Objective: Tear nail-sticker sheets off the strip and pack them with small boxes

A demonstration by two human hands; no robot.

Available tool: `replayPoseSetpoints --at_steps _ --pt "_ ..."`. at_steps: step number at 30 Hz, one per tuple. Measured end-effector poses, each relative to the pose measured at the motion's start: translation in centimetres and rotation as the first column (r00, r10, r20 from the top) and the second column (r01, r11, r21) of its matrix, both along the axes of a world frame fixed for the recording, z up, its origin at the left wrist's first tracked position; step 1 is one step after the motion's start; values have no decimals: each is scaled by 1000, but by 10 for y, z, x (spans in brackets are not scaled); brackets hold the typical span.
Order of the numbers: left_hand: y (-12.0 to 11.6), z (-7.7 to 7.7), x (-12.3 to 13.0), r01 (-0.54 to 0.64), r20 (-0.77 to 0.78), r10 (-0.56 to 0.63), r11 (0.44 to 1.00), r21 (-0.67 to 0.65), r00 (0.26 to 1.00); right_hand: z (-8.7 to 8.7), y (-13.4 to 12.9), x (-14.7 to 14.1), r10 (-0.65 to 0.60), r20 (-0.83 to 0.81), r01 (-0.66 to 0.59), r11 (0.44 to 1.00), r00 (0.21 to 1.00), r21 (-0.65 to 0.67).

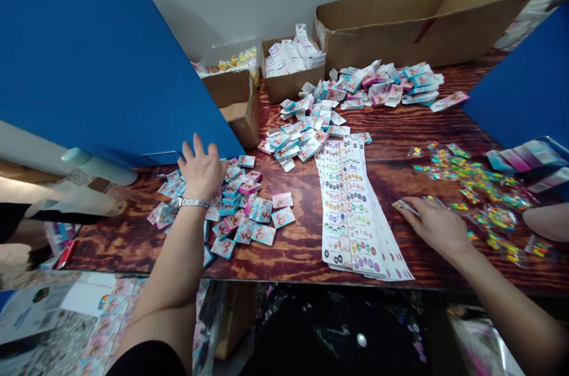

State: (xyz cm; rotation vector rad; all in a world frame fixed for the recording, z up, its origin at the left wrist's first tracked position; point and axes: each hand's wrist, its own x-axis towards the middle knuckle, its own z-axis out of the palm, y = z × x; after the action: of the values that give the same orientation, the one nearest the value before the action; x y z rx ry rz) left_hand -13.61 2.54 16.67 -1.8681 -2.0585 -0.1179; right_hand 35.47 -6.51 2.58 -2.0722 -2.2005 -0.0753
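Note:
My left hand (202,171), with a bracelet at its wrist, is spread over the far side of a pile of small pink and blue cardboard boxes (245,230) printed with a hand. No object shows in its fingers. At the right, my right hand (438,226) pinches a small folded paper strip (404,206) with coloured print, close above the table. Beside that hand lie small clear packets with bright coloured pieces (484,186). Between my hands, long printed sticker sheets (344,210) lie in a fanned stack.
Unfilled-looking flat boxes (311,127) with flaps out form a heap behind the sheets. A small carton (291,82) of folded strips, a lower carton (240,112) and a large carton (422,32) stand behind. Blue panels (111,56) flank the table. Another person's arm (546,222) reaches in at right.

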Motion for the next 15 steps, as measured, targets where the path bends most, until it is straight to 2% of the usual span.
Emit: replayPoseSetpoints --at_steps 3,6,11,15 --pt "15 -1 5 73 51 -75 996 46 996 3 -1 -3 48 42 -49 998 998 33" --pt "41 -16 37 165 96 -162 986 -18 982 5 -2 -5 -7 42 5 999 999 44" --pt "88 -48 93 213 215 -175 962 -172 961 5 -2 -5 -107 -13 107 993 994 -56" --pt "108 -61 107 260 312 -182 938 -228 932 -4 -6 -6 -95 33 97 993 995 -60"
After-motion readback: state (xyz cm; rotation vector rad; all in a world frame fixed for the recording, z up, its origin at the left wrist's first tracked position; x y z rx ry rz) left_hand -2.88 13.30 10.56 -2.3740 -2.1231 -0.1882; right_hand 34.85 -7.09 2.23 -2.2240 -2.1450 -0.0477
